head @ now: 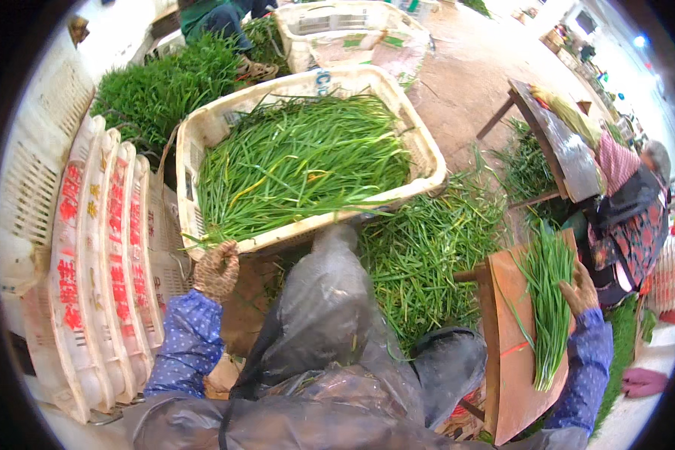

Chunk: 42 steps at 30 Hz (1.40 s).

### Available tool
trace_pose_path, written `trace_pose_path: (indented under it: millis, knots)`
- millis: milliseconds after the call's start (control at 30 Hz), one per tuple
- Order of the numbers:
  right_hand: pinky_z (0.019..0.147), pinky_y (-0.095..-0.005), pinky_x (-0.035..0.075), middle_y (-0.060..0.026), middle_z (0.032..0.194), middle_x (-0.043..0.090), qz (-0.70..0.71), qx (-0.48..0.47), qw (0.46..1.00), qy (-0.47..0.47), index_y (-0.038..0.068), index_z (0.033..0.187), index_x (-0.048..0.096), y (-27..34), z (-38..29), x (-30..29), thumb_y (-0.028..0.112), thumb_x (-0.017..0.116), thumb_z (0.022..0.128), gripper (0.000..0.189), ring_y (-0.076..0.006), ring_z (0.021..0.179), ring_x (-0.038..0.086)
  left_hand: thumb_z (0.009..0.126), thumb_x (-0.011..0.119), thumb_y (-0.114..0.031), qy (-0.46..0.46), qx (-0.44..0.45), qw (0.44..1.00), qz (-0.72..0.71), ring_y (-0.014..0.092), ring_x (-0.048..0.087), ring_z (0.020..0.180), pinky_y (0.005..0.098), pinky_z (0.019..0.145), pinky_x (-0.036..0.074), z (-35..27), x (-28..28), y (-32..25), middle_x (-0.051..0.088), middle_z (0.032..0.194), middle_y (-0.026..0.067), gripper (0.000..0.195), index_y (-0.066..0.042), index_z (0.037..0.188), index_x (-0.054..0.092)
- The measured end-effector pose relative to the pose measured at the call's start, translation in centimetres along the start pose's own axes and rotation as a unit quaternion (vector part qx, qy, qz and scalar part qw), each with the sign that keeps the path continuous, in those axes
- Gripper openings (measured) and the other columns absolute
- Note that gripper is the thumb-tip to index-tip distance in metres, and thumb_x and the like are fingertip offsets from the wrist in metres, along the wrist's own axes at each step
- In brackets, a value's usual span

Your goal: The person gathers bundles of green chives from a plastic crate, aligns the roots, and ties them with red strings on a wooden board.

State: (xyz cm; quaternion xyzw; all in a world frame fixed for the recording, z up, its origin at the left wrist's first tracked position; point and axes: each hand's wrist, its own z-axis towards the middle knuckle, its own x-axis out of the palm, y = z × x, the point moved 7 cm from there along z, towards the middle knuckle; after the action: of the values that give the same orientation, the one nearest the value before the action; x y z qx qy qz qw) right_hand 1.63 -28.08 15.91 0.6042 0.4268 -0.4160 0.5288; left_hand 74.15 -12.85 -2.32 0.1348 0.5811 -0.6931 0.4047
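My left hand [216,271] is at the near left corner of a cream plastic crate [434,179], fingers curled towards the thumb. A few thin leaves lie by the fingertips; whether they are pinched cannot be made out. Long green leaves, apparently garlic chives [304,157], fill the crate in a loose layer, some hanging over its front rim. On the right, my right hand [580,289] grips the side of a chive bunch [548,304], its thumb against the stems and its other fingers partly hidden. The bunch lies lengthwise on a small wooden bench [509,315], pale stem ends towards me.
Cream crates [98,253] with red writing stand nested at left. Loose leaves [427,253] heap on the floor between my knees and the bench. Another person [630,219] sits at right beside a low table [562,152]. More greens [169,84] and a crate [354,25] lie beyond.
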Motion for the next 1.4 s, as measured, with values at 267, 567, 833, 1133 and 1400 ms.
trace_pose_path:
  millis: [267,567,833,1133,1400]
  knots:
    - [0.101,-0.0422,0.033,-0.0198,0.118,0.052,0.032,-0.523,0.845,0.107,0.004,0.12,0.051,45.4,6.2,20.8,0.031,0.066,0.075,0.054,-0.0363,0.118,0.043,0.072,0.061,-0.01,0.001,0.042,0.992,0.116,0.032,0.058,0.078,0.042,0.07,0.047,-1.1,-1.9,0.3,0.061,0.084,0.0126,0.022,-0.009,0.094,0.062]
    - [0.106,-0.0423,0.026,-0.0175,0.14,0.03,-0.213,-0.553,0.715,0.37,0.005,0.138,0.023,58.5,2.9,41.9,0.027,0.078,0.058,0.1,-0.0355,0.128,0.029,0.074,0.061,-0.011,-0.018,-0.122,0.991,0.051,0.032,0.059,0.069,0.0411,0.064,0.048,-8.9,-2.1,2.1,0.062,0.078,0.0123,0.018,-0.01,0.092,0.063]
    - [0.104,-0.0424,0.027,-0.018,0.136,0.035,-0.295,-0.599,0.723,0.178,0.008,0.14,0.021,58.2,2.6,47.2,0.025,0.075,0.064,0.095,-0.0319,0.126,0.034,0.077,0.06,-0.009,0.028,-0.211,0.975,-0.064,0.033,0.06,0.074,0.0402,0.067,0.049,-9.6,1.0,5.1,0.063,0.081,0.0154,0.017,-0.008,0.093,0.063]
    - [0.093,-0.0374,0.042,-0.0175,0.118,0.053,-0.258,-0.474,0.77,0.34,0.008,0.128,0.039,60.7,4.2,46.1,0.016,0.071,0.063,0.073,-0.0318,0.109,0.051,0.079,0.06,-0.01,0.001,-0.263,0.957,-0.121,0.027,0.062,0.078,0.0362,0.071,0.05,-9.1,-0.7,5.4,0.064,0.085,0.0106,0.016,-0.007,0.094,0.062]
    - [0.088,-0.0309,0.046,-0.0051,0.108,0.06,0.144,-0.329,0.742,0.567,0.006,0.116,0.052,58.3,10.4,44.9,0.008,0.07,0.07,0.049,-0.0192,0.099,0.057,0.075,0.063,-0.006,-0.11,-0.068,0.978,-0.164,0.028,0.062,0.081,0.0365,0.076,0.049,1.3,-5.7,-0.1,0.063,0.088,0.0123,0.028,-0.001,0.102,0.058]
